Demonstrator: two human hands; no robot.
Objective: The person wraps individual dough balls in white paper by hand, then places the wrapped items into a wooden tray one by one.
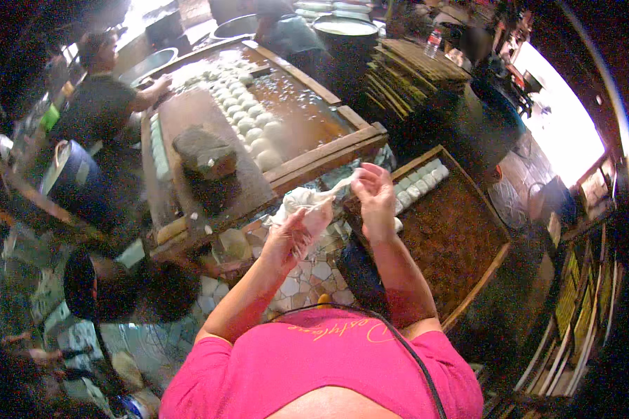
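Over the gap between the work table and a tray, my left hand point(291, 237) holds a bunched white cloth point(302, 200) in its palm. Whether anything is wrapped inside the cloth cannot be seen. My right hand point(376, 199) pinches a twisted end of that cloth, drawn out to the right. White block-shaped pieces point(421, 184) stand in rows along the far left side of the wooden tray point(496, 260), just beyond my right hand. On the wood-framed table point(321, 165) ahead lie several rows of round white lumps point(248, 124).
A plank point(210, 140) crosses the table, bearing a dark block point(204, 151). At the far left, a person point(103, 98) reaches over the table. Stacked slatted boards point(416, 73) and a large round vat point(344, 28) stand behind. A blue bucket point(70, 167) is at left.
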